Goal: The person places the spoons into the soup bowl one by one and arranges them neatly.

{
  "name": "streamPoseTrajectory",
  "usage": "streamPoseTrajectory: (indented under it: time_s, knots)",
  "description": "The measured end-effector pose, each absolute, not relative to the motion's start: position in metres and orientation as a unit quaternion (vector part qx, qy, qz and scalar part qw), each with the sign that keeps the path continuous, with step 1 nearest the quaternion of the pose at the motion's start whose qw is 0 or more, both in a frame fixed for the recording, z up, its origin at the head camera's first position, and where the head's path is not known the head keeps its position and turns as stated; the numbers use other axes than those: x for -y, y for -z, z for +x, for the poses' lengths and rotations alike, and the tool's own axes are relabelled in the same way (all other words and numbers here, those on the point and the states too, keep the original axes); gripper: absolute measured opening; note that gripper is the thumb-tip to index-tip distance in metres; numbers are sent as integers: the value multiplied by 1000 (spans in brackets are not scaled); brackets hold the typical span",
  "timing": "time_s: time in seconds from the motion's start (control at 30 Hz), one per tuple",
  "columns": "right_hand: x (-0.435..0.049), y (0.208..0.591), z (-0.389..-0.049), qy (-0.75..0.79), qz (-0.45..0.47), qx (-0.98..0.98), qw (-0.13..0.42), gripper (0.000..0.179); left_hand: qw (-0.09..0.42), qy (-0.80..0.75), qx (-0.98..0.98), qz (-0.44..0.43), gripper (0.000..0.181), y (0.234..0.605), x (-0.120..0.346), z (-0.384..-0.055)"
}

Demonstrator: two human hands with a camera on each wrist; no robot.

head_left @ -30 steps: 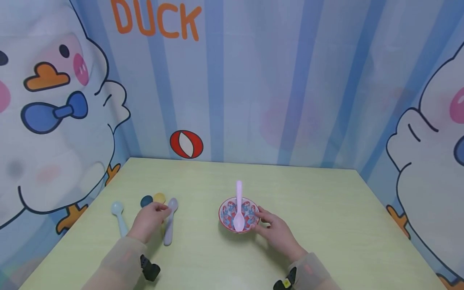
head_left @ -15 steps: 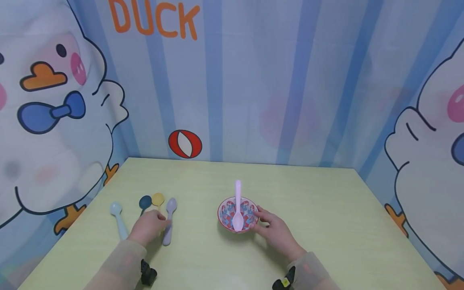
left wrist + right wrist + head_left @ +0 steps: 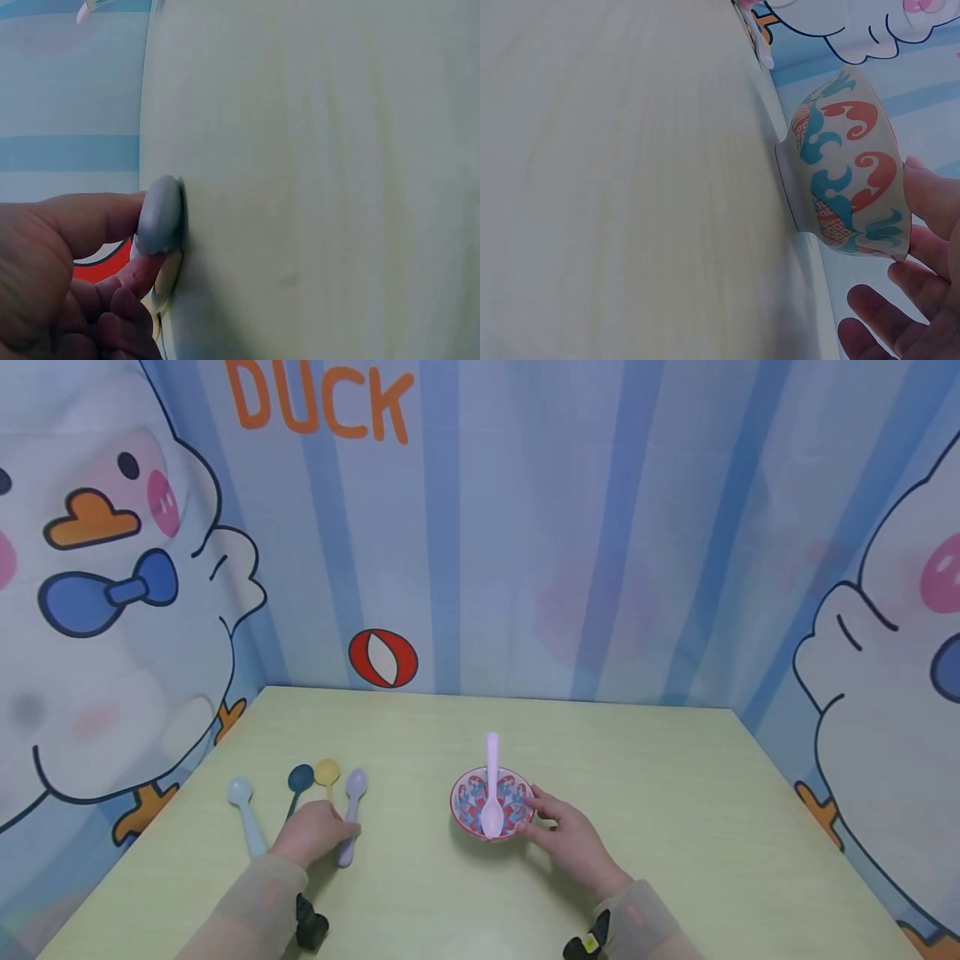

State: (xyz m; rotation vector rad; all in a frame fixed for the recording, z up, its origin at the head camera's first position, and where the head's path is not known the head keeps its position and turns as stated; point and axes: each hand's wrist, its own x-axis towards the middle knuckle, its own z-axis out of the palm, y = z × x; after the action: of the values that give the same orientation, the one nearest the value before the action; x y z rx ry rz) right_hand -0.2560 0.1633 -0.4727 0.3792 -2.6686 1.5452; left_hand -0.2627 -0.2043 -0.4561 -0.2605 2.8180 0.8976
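Observation:
My left hand (image 3: 315, 831) is at the lavender spoon (image 3: 356, 785), its thumb and index finger pinching the handle's middle. In the left wrist view the end of that spoon (image 3: 161, 216) shows between the fingertips, lying close over the table. My right hand (image 3: 573, 842) holds the rim of a small red, blue and white patterned bowl (image 3: 467, 797) between thumb and fingers. The right wrist view shows the bowl (image 3: 855, 169) standing upright on its foot, other fingers spread below the rim. A pink spoon (image 3: 492, 817) leans inside the bowl, handle over the far rim.
Left of the lavender spoon lie a yellow spoon (image 3: 327, 772), a dark blue spoon (image 3: 301, 778) and a light blue spoon (image 3: 242, 793), the first two partly hidden by my left hand. The pale table (image 3: 630, 760) ends at a striped curtain (image 3: 517, 527) with duck pictures.
My left hand has moved down from near the lavender spoon's bowl to its handle, uncovering more of the dark blue and yellow spoons. The right hand and patterned bowl stay in place.

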Motion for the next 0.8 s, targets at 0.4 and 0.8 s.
streamPoseTrajectory:
  time_s: [0.4, 0.8]
  knots:
    - [-163, 473, -257, -497, 124, 859, 14, 45, 94, -288, -949, -92, 26, 453, 197, -263]
    - [-163, 472, -256, -502, 124, 856, 16, 45, 90, -301, -945, -90, 23, 456, 194, -266]
